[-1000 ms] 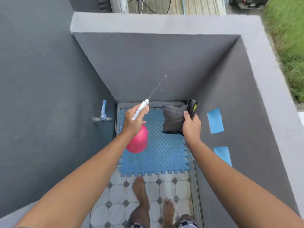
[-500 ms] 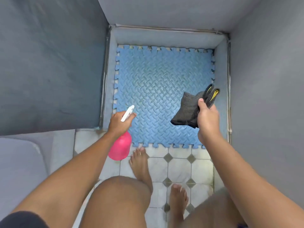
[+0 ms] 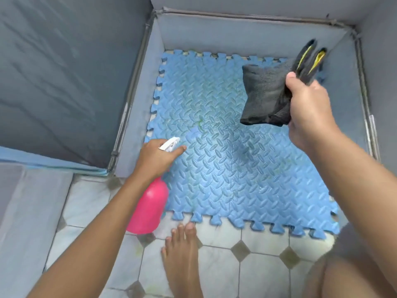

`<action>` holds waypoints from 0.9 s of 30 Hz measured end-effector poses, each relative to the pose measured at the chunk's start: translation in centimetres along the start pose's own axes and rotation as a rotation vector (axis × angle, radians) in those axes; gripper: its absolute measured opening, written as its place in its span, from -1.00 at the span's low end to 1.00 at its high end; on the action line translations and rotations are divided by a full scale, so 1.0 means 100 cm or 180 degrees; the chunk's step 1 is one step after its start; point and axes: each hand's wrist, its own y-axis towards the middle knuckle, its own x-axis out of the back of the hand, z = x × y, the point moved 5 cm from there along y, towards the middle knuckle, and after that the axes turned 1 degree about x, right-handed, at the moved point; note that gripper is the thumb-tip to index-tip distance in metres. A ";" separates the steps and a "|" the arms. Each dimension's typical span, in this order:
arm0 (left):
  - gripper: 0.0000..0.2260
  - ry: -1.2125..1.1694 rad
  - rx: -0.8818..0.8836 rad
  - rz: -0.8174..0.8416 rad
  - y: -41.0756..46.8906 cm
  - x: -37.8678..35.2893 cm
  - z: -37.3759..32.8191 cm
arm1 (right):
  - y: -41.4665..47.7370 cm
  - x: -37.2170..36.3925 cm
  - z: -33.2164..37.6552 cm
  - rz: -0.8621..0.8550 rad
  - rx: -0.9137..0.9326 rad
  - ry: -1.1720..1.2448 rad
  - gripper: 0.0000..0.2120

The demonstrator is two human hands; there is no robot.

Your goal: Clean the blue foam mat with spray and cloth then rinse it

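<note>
The blue foam mat with a diamond tread and jigsaw edges lies flat on the floor in a grey-walled corner. My left hand grips a pink spray bottle by its white trigger head, nozzle aimed over the mat's left part. A small green smear shows on the mat beyond the nozzle. My right hand holds a folded dark grey cloth above the mat's far right area, together with a black and yellow object that sticks up past my fingers.
Grey walls close the mat in on the left, far and right sides. White floor tiles with dark diamond insets lie in front of the mat. My bare foot stands on them just short of the mat's near edge.
The view has dropped from the wall top to close over the mat as I crouch. Both hands have come lower and nearer the mat; the bottle now points down at it.
</note>
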 end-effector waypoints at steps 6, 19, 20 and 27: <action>-0.61 -0.0247 -0.0076 -0.0060 -0.021 0.028 0.009 | -0.018 0.020 -0.041 0.0154 -0.0037 -0.0727 -0.84; -0.38 -0.0627 0.0406 -0.0097 -0.074 0.015 0.078 | -0.007 0.005 -0.053 0.0488 0.0102 -0.0870 -0.88; -0.33 -0.0699 0.0440 -0.0121 -0.078 0.015 0.085 | -0.006 0.005 -0.055 0.0491 0.0097 -0.0882 -0.87; -0.40 -0.0356 -0.0108 0.0541 -0.101 0.015 0.096 | -0.004 0.006 -0.060 0.0439 0.0051 -0.0879 -0.82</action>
